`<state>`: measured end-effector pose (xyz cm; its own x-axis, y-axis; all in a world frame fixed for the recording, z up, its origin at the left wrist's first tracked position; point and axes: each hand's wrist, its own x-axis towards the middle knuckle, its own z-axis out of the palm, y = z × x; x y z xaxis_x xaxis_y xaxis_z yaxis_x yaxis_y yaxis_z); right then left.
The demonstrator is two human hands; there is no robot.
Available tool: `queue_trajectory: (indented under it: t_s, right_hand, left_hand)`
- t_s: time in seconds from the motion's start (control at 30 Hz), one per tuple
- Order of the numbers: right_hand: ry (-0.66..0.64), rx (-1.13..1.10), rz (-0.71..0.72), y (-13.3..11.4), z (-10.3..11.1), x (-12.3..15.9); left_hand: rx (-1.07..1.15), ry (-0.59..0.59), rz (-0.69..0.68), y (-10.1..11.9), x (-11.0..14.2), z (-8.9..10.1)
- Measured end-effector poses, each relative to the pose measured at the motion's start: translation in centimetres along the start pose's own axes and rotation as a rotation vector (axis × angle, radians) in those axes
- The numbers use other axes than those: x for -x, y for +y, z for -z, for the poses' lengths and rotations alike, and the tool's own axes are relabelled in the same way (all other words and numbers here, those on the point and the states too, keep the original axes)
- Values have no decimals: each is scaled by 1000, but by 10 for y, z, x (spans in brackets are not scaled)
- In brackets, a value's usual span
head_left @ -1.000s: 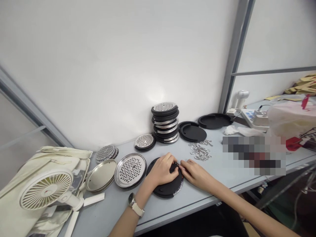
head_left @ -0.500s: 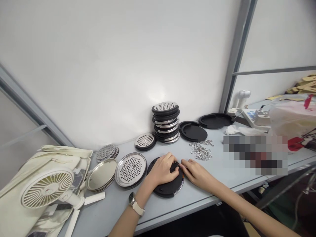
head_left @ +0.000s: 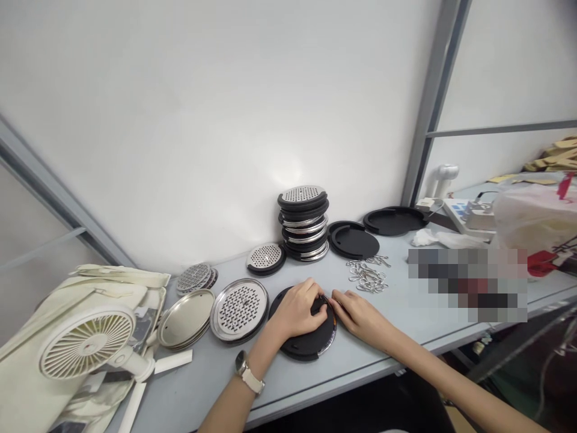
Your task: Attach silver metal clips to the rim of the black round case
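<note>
A black round disc (head_left: pixel 300 346) lies flat on the table, with a shiny strip along its right rim. My left hand (head_left: pixel 301 308) rests on top of it, fingers curled and thumb bent in, gripping its upper right edge. From the right, my right hand (head_left: pixel 358 314) meets the same edge with thumb and index pressed together; whatever sits between these fingertips is hidden. The two hands' fingertips nearly touch. Just behind the right hand lies a loose pile of metal wire clips (head_left: pixel 367 278). A round grater plate (head_left: pixel 240 310) with a black backing is left of the disc.
Behind stands a tall stack of grater plates and black holders (head_left: pixel 304 225). A smaller grater (head_left: pixel 265 257), black round trays (head_left: pixel 354 240), plain metal discs (head_left: pixel 187 319) and small perforated plates (head_left: pixel 195 278) surround the work. A white fan (head_left: pixel 88 346) occupies the left; a plastic bag (head_left: pixel 536 222), the right.
My right fingertips shift very slightly at the disc's edge. Otherwise both hands and the disc stay where they were.
</note>
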<state>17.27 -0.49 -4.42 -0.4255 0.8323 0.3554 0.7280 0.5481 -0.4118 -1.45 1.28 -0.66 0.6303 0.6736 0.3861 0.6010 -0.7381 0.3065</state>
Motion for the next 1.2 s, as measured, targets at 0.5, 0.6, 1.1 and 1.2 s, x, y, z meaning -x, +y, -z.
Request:
queue_trajectory:
  t_s: [0.5,0.6,1.1,1.2]
  right_hand:
    - [-20,19,-28,4,-3,-2]
    - [-32,18,-29,4,-3,-2]
    - [-70,-50,-13,0,4,-1]
    - [-71,-59,-10,-1,5,-1]
  left_hand:
    - [-3,-8,-12,0,0,1]
    - [-6,-13,-14,0,0,1]
    - [-17,-23,-19,-1,-1,1]
    - [-20,-23,-21,-1,-1,1]
